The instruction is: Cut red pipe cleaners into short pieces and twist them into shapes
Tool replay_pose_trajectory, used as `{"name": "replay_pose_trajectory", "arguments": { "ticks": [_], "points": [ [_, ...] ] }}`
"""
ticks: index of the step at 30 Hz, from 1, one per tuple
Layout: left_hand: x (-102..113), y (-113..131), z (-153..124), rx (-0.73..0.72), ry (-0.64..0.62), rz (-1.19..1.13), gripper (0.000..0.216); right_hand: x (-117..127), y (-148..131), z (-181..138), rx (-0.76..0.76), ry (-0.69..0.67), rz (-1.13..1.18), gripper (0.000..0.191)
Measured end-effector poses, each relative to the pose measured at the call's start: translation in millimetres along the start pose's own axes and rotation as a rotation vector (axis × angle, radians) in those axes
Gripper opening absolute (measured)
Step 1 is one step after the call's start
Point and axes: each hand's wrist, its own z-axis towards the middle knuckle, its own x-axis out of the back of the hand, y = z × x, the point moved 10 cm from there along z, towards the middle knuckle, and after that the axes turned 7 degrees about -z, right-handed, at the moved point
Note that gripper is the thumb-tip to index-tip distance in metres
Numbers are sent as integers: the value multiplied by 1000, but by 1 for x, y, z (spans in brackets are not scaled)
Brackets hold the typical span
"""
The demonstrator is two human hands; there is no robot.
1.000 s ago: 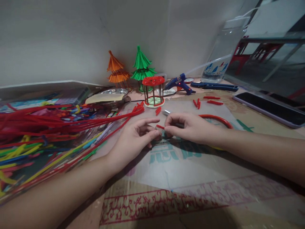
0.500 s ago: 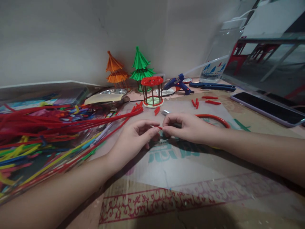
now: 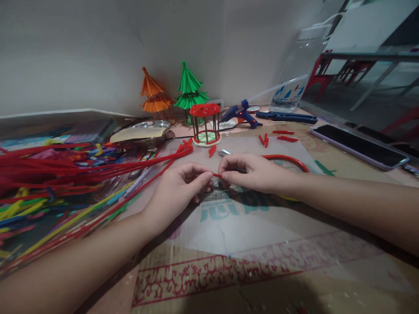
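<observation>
My left hand (image 3: 178, 189) and my right hand (image 3: 250, 172) meet over the middle of the table, both pinching a short red straw piece (image 3: 217, 175) between fingertips. A metal tip (image 3: 225, 152) of a tool sticks out from under my right hand. Behind the right hand lies a red ring (image 3: 288, 160). A small red and green pavilion model (image 3: 205, 124) stands just beyond the hands, with several loose red straw bits (image 3: 278, 135) near it.
A heap of long red and coloured straws (image 3: 59, 174) fills the left side. Orange (image 3: 152, 96) and green (image 3: 189, 89) straw trees stand by the wall. A blue glue gun (image 3: 240, 114), a clear bottle (image 3: 294, 74) and a phone (image 3: 358, 146) lie at right.
The left thumb and forefinger have closed onto the red piece that the right hand holds. The view has drifted slightly; the hands stay in the same place.
</observation>
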Motion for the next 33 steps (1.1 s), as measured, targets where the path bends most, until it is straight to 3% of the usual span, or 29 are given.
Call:
{"name": "replay_pose_trajectory", "arguments": {
  "ticks": [28,31,33],
  "points": [
    [2,4,0,-41,24,51,20,-1,3,1,-38,10,44,6],
    [2,5,3,-60,4,149,21,0,2,2,-10,19,14,6],
    [-3,13,3,-158,-40,285,17,0,1,3,13,36,-51,8]
  ]
}}
